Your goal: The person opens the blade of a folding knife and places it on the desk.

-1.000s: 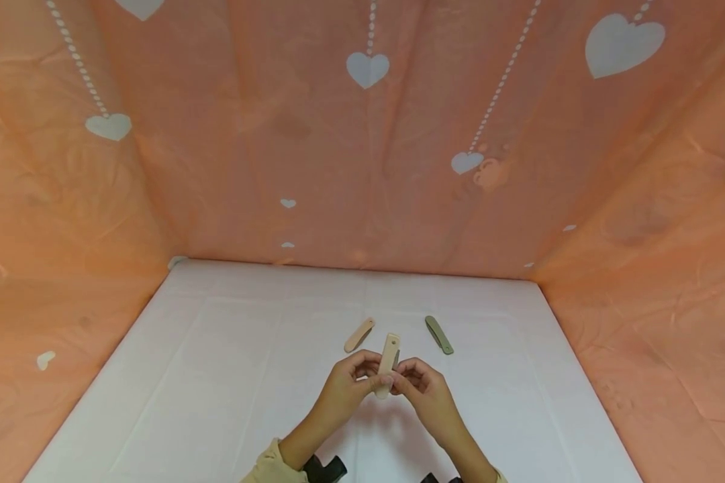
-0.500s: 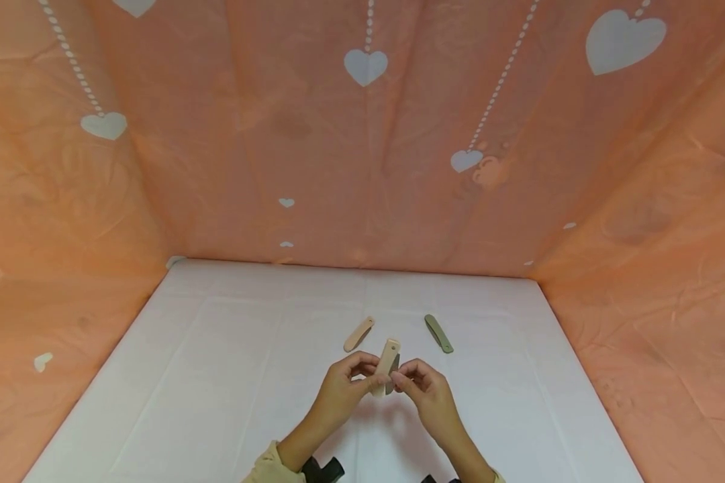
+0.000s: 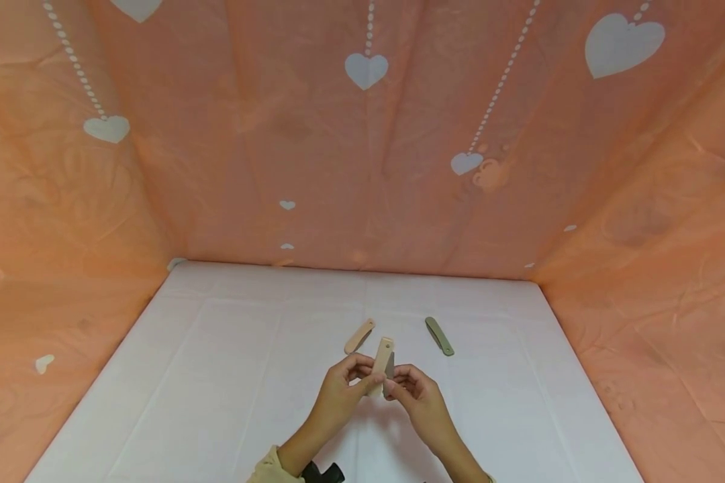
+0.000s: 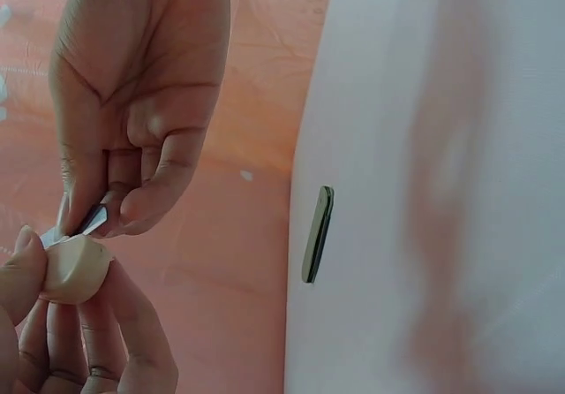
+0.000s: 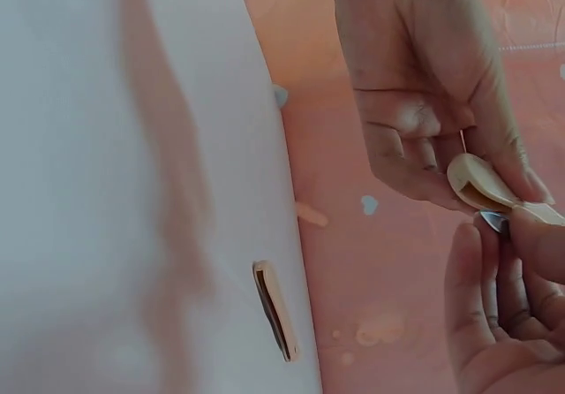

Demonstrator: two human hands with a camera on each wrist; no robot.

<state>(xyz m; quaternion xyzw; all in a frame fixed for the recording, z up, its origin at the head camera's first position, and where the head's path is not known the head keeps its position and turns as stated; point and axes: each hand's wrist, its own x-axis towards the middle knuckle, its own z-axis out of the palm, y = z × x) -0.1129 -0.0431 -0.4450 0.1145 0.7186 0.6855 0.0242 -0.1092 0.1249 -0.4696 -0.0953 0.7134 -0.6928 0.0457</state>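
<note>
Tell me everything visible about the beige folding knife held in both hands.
The beige knife is a slim, matte, plastic-looking handle with a rounded end and a small hole near its top. It is held tilted above the white table. The left hand grips its lower end; the right hand pinches a grey metal blade partly swung out beside it.

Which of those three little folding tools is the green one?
The green tool lying alone on the white table, right of the two beige ones.

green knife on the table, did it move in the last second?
No. The green folding knife lies on the white table at the same spot, right of the pink folding knife, untouched by both hands.
</note>
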